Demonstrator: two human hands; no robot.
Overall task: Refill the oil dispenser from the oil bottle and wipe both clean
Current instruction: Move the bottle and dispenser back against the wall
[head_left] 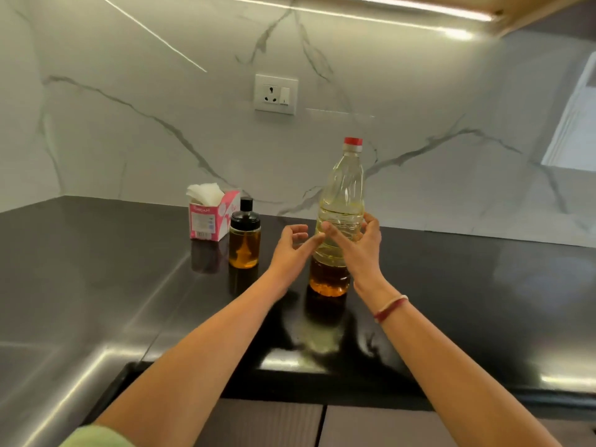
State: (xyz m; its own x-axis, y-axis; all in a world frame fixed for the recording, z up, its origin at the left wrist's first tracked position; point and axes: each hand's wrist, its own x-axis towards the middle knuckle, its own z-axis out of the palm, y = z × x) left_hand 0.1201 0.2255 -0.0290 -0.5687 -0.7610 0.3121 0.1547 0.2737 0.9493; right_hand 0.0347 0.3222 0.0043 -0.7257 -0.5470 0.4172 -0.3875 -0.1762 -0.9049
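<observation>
The oil bottle (pixel 338 217), one only, with red cap on, stands upright on the dark counter (pixel 96 269). The right hand (pixel 359 250) holds its middle; the left hand (pixel 292 250) is half open, one finger touching it. One oil dispenser (pixel 244 238) stands left of it, near one pink tissue box (pixel 209 217) whose writing is too small to read.

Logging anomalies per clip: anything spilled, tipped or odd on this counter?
Nothing stands out. The bottle and dispenser stand upright and capped, the tissue box sits behind, and no spill shows on the counter.
</observation>
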